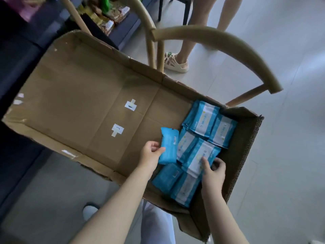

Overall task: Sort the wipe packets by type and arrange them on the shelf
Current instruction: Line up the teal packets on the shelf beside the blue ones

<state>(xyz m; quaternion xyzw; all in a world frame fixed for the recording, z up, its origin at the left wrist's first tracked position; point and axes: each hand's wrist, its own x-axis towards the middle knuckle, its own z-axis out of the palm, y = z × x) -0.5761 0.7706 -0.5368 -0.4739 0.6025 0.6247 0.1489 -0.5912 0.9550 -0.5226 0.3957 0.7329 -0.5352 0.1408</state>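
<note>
Fingers [155, 147] of the left hand [149, 155] are curled round the lower edge of a plain blue packet [169, 147] and hold it tilted, close over the floor of the cardboard box [73, 95]. The right hand [213, 175] pinches a blue-and-white packet [198, 154]: the thumb lies on its white label and the other fingers are bent behind its near edge. This packet lies on top of the pile, just beside the plain one. The other wipe packets [211, 124] are gathered in the near right corner of the box, overlapping each other; most show a white label, and a second plain packet [167, 178] lies between the two forearms. Two small white stickers [131, 105] are on the box floor. Behind the box curves a wooden chair back [211, 37], and beyond it stand the legs of another person [186, 48]. A dark shelf [123, 29] at the upper left carries blurred snack bags [107, 20].
</note>
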